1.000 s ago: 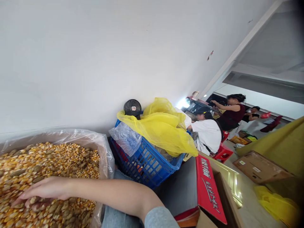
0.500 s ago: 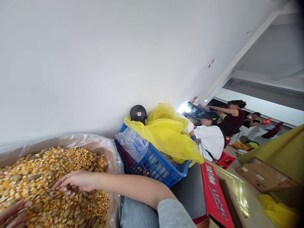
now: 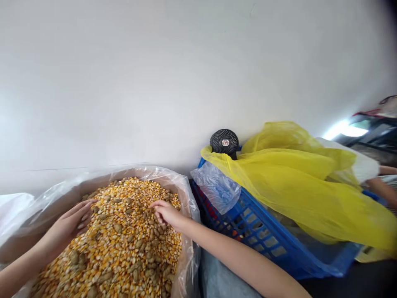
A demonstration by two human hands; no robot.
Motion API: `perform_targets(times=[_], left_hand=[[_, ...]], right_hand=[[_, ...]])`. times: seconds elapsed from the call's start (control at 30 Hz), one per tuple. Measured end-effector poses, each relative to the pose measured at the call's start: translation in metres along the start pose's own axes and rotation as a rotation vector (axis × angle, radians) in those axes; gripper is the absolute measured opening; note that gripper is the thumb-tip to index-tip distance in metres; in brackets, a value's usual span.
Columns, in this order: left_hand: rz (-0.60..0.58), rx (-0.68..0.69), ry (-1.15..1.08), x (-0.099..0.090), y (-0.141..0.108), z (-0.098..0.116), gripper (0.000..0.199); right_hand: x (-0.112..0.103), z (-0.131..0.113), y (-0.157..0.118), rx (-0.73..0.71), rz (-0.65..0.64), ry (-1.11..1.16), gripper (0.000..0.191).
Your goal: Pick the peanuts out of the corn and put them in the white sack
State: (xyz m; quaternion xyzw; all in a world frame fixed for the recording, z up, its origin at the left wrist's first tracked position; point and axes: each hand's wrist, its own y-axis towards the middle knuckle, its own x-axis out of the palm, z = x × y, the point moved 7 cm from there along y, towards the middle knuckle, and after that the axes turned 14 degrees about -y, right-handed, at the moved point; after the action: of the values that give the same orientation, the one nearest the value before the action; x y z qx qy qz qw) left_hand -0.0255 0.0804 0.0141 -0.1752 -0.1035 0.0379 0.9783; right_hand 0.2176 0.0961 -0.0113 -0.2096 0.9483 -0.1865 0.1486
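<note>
A large box lined with clear plastic (image 3: 186, 198) is filled with yellow and white corn kernels (image 3: 124, 223), with unshelled peanuts (image 3: 151, 265) mixed in, thickest on the right side. On the left, my left hand (image 3: 76, 219) hovers close over the kernels, its index finger stretched and the other fingers loosely bent and apart, with nothing seen in it. My right hand (image 3: 166, 213) is over the right part of the heap near the peanuts. Its fingers are curled in, and whatever they may hold is hidden.
Right of the box stands a blue plastic crate (image 3: 263, 231) draped with yellow mesh (image 3: 297, 178) and a clear plastic bag (image 3: 217, 188). A small black fan (image 3: 224, 142) sits at its back corner. Behind runs a white wall (image 3: 139, 82). At far right shows another person's arm (image 3: 383, 192).
The view has swung left, so the box shows more fully and the people at right have mostly left the picture. My left hand has come fully into view; my right hand's fingers have curled in.
</note>
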Motion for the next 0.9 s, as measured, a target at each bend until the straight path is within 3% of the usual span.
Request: perform_targets(times=[0.1,0.17,0.27,0.4,0.5,0.6,0.73,0.9], left_hand=[[-0.059,0.073,0.280,0.019,-0.001,0.016,0.051],[-0.117,0.107,0.552,0.038,0.002,0.023,0.048],[-0.212,0.285,1.044,0.071,0.009,0.030,0.037],[-0.364,0.462,1.514,0.110,0.006,0.015,0.029],[-0.484,0.564,1.627,0.130,-0.007,-0.005,0.029],[-0.584,0.667,1.638,0.138,-0.024,-0.026,0.029],[-0.584,0.686,1.679,0.129,-0.032,-0.050,0.026],[-0.568,0.616,1.661,0.117,-0.023,-0.062,0.030]], right_hand=[[-0.023,0.015,-0.007,0.091,0.132,-0.098,0.029],[-0.028,0.010,-0.012,0.010,0.184,-0.348,0.022],[-0.014,0.002,-0.020,-0.141,0.151,-0.819,0.017],[0.000,0.004,-0.026,-0.203,0.134,-1.246,0.024],[0.001,0.003,-0.021,-0.191,0.169,-1.384,0.030],[0.004,-0.001,-0.010,-0.182,0.191,-1.438,0.033],[0.014,-0.003,0.008,-0.167,0.142,-1.469,0.029],[0.019,-0.001,0.016,-0.135,0.108,-1.435,0.025]])
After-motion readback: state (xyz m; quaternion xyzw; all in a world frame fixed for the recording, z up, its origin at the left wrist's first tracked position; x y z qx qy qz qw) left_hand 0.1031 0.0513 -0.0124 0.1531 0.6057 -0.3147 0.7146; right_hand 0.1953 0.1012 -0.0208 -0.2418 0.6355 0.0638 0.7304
